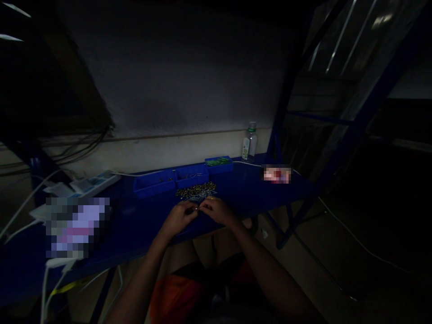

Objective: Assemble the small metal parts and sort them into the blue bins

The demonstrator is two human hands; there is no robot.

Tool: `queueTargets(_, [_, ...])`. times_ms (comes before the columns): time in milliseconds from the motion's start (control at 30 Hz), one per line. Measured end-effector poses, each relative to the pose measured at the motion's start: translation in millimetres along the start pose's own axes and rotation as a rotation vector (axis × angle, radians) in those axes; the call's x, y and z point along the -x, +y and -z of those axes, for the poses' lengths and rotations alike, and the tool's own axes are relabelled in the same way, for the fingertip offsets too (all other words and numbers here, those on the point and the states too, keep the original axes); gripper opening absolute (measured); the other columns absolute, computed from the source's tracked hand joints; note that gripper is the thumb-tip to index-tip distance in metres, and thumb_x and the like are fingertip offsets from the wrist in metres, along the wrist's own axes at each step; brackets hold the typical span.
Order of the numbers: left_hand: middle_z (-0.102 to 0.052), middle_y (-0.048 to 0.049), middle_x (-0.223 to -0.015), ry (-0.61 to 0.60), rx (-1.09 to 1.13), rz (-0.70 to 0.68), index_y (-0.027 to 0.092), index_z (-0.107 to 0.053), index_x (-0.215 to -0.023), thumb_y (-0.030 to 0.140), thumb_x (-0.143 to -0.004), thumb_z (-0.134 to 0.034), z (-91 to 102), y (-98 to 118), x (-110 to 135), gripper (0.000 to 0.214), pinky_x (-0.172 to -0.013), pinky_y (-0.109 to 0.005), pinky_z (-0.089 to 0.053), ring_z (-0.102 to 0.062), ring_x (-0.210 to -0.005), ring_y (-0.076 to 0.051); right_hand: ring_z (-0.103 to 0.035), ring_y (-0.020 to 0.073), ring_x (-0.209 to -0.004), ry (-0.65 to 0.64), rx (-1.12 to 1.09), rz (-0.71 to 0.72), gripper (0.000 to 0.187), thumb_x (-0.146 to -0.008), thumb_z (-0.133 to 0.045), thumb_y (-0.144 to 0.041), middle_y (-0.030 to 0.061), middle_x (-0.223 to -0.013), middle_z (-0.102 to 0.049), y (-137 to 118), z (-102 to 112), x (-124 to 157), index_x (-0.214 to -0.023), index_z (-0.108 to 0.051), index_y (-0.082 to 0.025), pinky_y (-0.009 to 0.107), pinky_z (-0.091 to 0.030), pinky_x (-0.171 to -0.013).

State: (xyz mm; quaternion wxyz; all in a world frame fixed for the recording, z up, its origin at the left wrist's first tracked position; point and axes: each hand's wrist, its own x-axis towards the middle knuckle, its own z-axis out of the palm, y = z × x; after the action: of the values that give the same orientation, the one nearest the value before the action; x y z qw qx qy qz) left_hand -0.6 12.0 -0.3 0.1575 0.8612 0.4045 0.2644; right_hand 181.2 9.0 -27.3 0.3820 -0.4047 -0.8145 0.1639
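Observation:
My left hand and my right hand meet over the near edge of the blue table. Both are closed, thumbs and fingers pinched together with the fingertips almost touching. A tiny pale glint shows between them, too small and dark to name. Just beyond the fingers lies a heap of small brass-coloured pieces. Thin silver pins or screws are spread on its near side, close to my fingertips.
Behind the heap stand a blue bin, a second bin with a few thin pieces, and a third holding green items. A clear bottle is by the wall. Left are a power strip, cables and a blurred-out object.

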Motion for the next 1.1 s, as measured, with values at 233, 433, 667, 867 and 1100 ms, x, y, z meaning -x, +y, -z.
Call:
queueTargets(233, [-0.065,-0.0051,-0.086,-0.016,0.013,0.017,0.019,-0.066,-0.084,0.03,-0.078,-0.048,2.2,1.3,-0.7,0.022,-0.074,-0.028,-0.044,-0.059,-0.082,-0.02,-0.052,0.0099,-0.075,-0.001,0.026,-0.033,0.011,-0.083,-0.051,-0.019,0.0002,-0.08,-0.057,-2.3,-0.1,1.4,-0.081,-0.062,-0.018,0.02,-0.038,-0.07])
queueTargets(433, [-0.066,-0.0041,-0.086,-0.026,0.092,0.034,0.018,-0.066,-0.086,0.033,-0.08,-0.047,1.6,-2.6,-1.1,0.025,-0.071,-0.027,-0.045,-0.059,-0.079,-0.018,-0.052,0.0096,-0.074,0.051,0.007,-0.021,0.011,-0.083,-0.051,-0.019,0.0002,-0.082,-0.057,-2.9,0.9,1.4,-0.083,-0.062,-0.018,0.02,-0.038,-0.071])
queueTargets(667, [-0.067,-0.0044,-0.087,0.068,0.183,0.052,0.017,-0.065,-0.086,0.04,-0.079,-0.052,-1.9,-4.9,1.4,0.028,-0.074,-0.027,-0.045,-0.059,-0.079,-0.018,-0.05,0.0083,-0.066,0.047,-0.031,-0.039,0.011,-0.082,-0.054,-0.021,-0.0014,-0.074,-0.055,1.8,-1.9,-1.3,-0.078,-0.064,-0.017,0.019,-0.036,-0.065])
queueTargets(867, [-0.067,-0.0043,-0.085,0.071,0.212,0.038,0.018,-0.068,-0.084,0.042,-0.074,-0.059,-0.5,-2.9,2.9,0.027,-0.074,-0.027,-0.046,-0.06,-0.079,-0.018,-0.052,0.0088,-0.07,-0.018,-0.076,-0.033,0.011,-0.081,-0.054,-0.019,-0.0005,-0.078,-0.058,2.6,-1.7,-1.8,-0.081,-0.065,-0.017,0.019,-0.037,-0.067])
queueTargets(1100, [-0.068,-0.0052,-0.086,0.065,0.217,0.041,0.017,-0.069,-0.087,0.039,-0.074,-0.06,2.4,0.0,3.7,0.027,-0.071,-0.027,-0.047,-0.06,-0.078,-0.018,-0.053,0.0092,-0.07,-0.014,-0.065,-0.026,0.011,-0.081,-0.054,-0.018,-0.0007,-0.077,-0.06,3.2,-2.9,-2.3,-0.081,-0.065,-0.018,0.019,-0.037,-0.067])
